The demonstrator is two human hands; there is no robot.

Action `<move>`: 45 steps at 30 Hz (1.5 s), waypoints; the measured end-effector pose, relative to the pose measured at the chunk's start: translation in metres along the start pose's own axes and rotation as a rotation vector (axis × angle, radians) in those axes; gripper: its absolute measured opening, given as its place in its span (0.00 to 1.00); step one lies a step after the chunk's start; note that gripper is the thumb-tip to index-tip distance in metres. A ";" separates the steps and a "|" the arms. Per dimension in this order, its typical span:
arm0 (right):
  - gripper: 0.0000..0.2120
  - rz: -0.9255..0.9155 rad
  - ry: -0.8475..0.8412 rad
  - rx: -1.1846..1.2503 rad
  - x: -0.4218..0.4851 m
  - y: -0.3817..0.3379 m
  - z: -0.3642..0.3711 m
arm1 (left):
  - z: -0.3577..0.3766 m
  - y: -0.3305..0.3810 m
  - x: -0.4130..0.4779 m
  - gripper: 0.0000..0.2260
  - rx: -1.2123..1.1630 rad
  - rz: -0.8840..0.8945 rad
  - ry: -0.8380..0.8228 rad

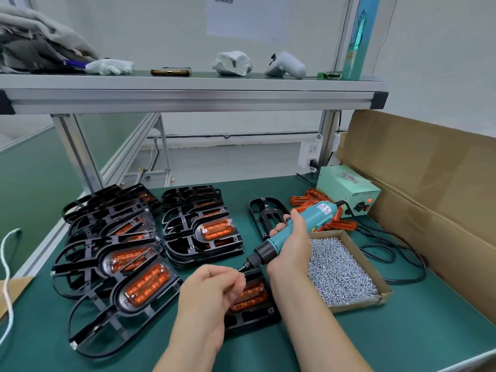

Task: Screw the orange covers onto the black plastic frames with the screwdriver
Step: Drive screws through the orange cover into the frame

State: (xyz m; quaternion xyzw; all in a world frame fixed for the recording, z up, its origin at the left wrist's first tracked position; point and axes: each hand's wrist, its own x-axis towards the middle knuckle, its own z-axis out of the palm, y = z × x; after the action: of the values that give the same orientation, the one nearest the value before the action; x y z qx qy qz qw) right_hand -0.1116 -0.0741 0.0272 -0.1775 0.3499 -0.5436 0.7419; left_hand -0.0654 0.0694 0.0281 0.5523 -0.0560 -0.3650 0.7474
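Note:
My right hand [291,244] grips the teal electric screwdriver [295,226], which is tilted down to the left. Its black tip [243,268] meets the fingertips of my left hand [214,291]. Those fingers are curled and pinch something tiny at the tip, too small to make out. Under both hands lies a black plastic frame [252,315] with an orange cover [251,295] set in it, partly hidden by my left hand.
Stacks of frames with orange covers [142,285] [204,232] lie to the left. A bare frame [264,214] and loose orange covers [308,201] sit behind. A cardboard tray of screws [341,269], a green power box [349,190], cables and a big carton [429,197] fill the right.

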 end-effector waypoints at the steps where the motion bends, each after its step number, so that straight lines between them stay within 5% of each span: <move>1: 0.08 0.003 0.010 -0.001 0.000 0.000 0.001 | 0.000 -0.004 -0.002 0.07 0.159 0.138 0.030; 7: 0.08 0.036 0.048 -0.024 0.001 -0.004 0.002 | -0.011 -0.021 -0.007 0.13 0.841 0.885 -0.016; 16: 0.08 0.081 0.109 -0.001 0.001 -0.003 -0.001 | -0.019 -0.024 0.005 0.06 1.059 1.253 -0.068; 39: 0.10 0.076 0.161 -0.017 0.005 0.006 -0.001 | -0.024 -0.030 0.015 0.10 1.100 1.360 0.025; 45: 0.09 0.064 0.150 -0.012 0.007 0.007 0.000 | -0.023 -0.030 0.015 0.12 1.026 1.197 0.000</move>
State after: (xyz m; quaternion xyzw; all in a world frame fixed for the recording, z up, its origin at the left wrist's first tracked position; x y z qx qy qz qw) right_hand -0.1059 -0.0777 0.0205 -0.1295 0.4135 -0.5292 0.7295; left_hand -0.0582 0.0744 -0.0112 0.7042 -0.5055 0.1709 0.4684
